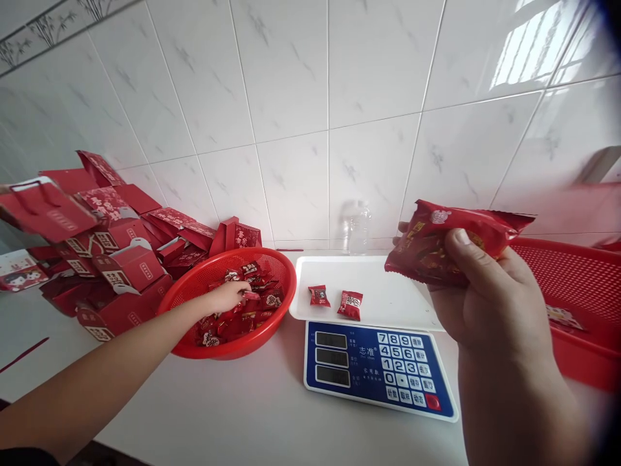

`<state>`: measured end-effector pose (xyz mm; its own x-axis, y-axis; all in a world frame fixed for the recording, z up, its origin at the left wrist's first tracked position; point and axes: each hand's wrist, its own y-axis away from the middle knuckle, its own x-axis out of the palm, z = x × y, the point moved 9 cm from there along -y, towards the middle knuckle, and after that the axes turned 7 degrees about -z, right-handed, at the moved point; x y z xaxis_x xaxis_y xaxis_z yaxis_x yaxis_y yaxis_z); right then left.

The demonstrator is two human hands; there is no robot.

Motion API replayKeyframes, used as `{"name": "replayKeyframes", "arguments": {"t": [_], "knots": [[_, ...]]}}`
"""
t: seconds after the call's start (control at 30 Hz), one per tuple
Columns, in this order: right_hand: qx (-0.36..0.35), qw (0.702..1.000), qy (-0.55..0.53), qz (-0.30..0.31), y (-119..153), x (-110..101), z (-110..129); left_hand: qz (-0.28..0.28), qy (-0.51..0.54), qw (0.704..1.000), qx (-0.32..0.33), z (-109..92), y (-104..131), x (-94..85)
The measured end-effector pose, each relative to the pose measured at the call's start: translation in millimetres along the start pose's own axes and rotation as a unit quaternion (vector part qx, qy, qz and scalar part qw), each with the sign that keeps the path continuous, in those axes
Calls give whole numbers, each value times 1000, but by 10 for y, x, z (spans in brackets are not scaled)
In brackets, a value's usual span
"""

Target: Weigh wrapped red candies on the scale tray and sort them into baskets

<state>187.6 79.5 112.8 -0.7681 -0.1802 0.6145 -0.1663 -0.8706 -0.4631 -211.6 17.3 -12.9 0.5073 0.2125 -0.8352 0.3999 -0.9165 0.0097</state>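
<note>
My left hand (228,298) reaches into a red plastic basket (167,323), its fingers closed on a small pinkish-red wrapped candy (251,296). Several red wrapped candies (228,323) lie around it there. Raised at the right, my right hand (480,278) grips a larger shiny red packet (431,249), thumb across its front. Below and left of that packet is a digital scale (359,362) with a white tray (388,298). Two small candies, a darker red one (319,296) and a red one with white markings (350,305), rest on the tray, apart from each other.
Many red gift boxes (129,265) are piled at the left; a blurred red handled bag (48,210) is at their far-left end, with a bit of skin at the frame edge. A clear bottle (359,230) stands by the tiled wall. Another red basket (567,265) is at the right.
</note>
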Motion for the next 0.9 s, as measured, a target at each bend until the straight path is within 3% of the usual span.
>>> {"name": "replayKeyframes", "arguments": {"t": [0.13,0.6,0.77,0.9], "knots": [[13,1000,5,-1,7,1,-19,26,53,998,-34,4,30,-85],[9,1000,21,19,10,37,-49,76,218,970,-75,-147,149,-26],[16,999,28,16,14,33,-50,86,275,949,-127,-128,199,54],[12,999,28,16,14,37,-54,64,361,921,-133,-260,207,41]]}}
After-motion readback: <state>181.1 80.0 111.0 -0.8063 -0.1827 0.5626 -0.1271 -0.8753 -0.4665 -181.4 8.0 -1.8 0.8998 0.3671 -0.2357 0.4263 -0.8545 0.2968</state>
